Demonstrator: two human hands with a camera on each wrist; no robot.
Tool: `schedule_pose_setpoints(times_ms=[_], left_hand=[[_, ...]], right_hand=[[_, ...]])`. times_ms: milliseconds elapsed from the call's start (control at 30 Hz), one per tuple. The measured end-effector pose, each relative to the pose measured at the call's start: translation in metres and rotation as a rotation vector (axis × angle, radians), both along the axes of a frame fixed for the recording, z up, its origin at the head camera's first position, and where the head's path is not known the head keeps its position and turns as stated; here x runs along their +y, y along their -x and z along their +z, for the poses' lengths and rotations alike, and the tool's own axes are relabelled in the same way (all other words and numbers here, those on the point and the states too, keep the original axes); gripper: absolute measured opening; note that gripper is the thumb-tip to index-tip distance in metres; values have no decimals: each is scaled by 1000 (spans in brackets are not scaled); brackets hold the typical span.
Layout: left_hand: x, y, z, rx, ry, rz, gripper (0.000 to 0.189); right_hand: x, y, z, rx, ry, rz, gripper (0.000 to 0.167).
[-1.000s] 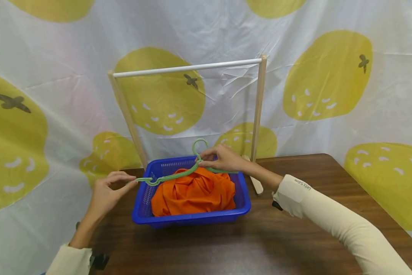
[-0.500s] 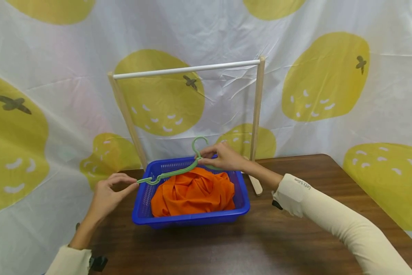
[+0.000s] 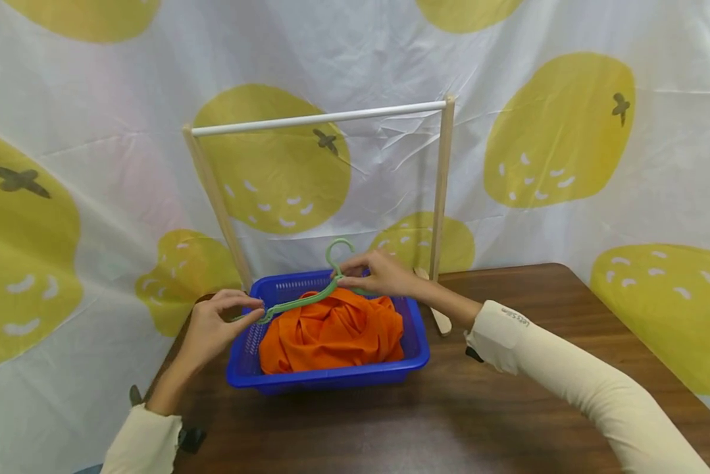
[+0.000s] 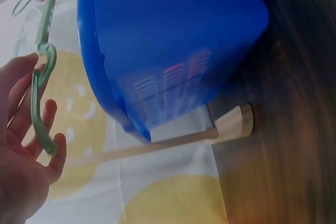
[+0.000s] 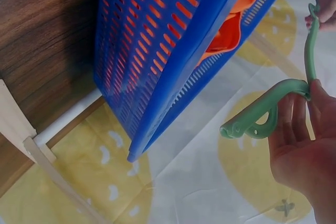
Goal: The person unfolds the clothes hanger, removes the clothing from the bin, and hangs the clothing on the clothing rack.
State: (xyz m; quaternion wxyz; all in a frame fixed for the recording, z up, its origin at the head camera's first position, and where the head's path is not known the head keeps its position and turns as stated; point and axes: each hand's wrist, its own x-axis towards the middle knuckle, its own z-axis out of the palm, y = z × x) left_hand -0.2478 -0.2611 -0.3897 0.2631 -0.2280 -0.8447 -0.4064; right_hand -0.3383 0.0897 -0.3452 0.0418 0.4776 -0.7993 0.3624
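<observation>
A green clothes hanger [image 3: 307,301] is held above the blue basket [image 3: 328,376], its hook pointing up. My right hand [image 3: 384,275] pinches it at the neck, just below the hook; the right wrist view shows one of its arms reaching past the fingers of that hand. On the other side, my left hand [image 3: 224,322] pinches the hanger near the notch of its left arm. The end of that arm [image 4: 39,124] runs past the left palm in the left wrist view. Crumpled orange cloth [image 3: 331,336] fills much of the basket beneath the hanger.
Behind the basket stands a small wooden rack with a white rod [image 3: 319,120] across its top. One wooden foot [image 3: 441,321] rests on the brown table [image 3: 508,368] right of the basket. A white curtain with yellow fruit prints [image 3: 558,131] hangs behind.
My left hand has shifted right along the hanger, from the tip of its left arm to near the notch. The hanger has moved slightly left, with my right hand still at its neck.
</observation>
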Motion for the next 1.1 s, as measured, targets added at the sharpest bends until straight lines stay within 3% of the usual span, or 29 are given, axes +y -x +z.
schedule_pose_setpoints(times_ms=[333,767,967,1100], left_hand=[[12,8,-1,16,115,-45,19],[7,6,3,67,125,13,18],[7,8,5,73,125,-11,18],[11,10,4,38,122,-30,19]], right_hand=[[-10,-1,-2,24,29,3,21],[9,1,-2,29,-92,-27,23],[19,2,-3,61,-103,-30,15],[19,0,-4,71,-102,-34,15]])
